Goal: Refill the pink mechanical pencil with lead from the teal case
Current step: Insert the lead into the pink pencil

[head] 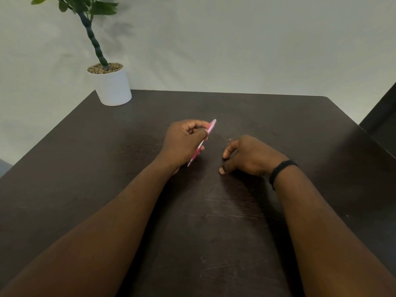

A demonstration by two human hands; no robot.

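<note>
Left hand [184, 142] grips slim pink plastic mechanical pencil [204, 139]; right hand [248, 156] half-curled, contents unclear. Teal case unseen: lead may snap or drop.

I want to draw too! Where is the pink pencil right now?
In the head view, the pink pencil is near the middle of the dark table, held at a slant in the left hand, just left of the right hand.

Bare forearms, one band

Both arms show no sleeves — the right wrist wears a slim black band [282, 170], plain and matte — nothing else is worn.
</note>
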